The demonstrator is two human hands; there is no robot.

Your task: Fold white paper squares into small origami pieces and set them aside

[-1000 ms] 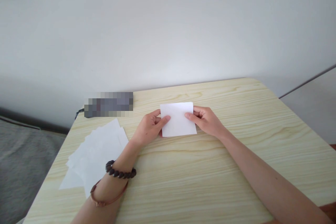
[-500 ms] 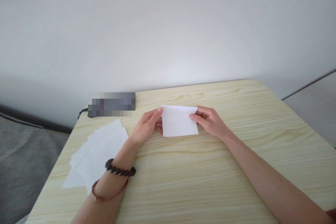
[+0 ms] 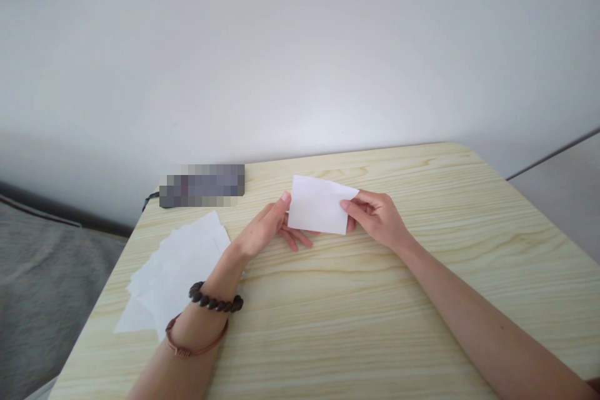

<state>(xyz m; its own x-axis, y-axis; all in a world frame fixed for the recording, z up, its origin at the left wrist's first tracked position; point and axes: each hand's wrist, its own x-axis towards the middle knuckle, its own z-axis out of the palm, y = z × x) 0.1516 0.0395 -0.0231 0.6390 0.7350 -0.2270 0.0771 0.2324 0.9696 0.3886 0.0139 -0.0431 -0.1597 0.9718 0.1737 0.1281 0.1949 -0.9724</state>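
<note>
One small white paper (image 3: 319,205) is held above the table (image 3: 365,325), at the centre of the clock, its top edge sloped down toward 3 o'clock. Its right edge is pinched between thumb and fingers of the right hand (image 3: 375,215), at 3 o'clock; a side grip is presumably used so that most of the face is left uncovered. The left hand (image 3: 269,225), at 8 to 9 o'clock, is loosely opened: the thumb is raised at the left edge and fingers are spread below and behind, apparently for support, though whether the paper is touched cannot be told.

Count: hands, two; held paper, one; pile of paper (image 3: 187,256), one, of several fanned sheets, laid at 8 o'clock, probably for easy reach; blurred dark object (image 3: 201,186), one, set near 9 o'clock by the wall (image 3: 300,50), perhaps to be out of the way; bracelets (image 3: 218,304), two, both worn on the left arm.
</note>
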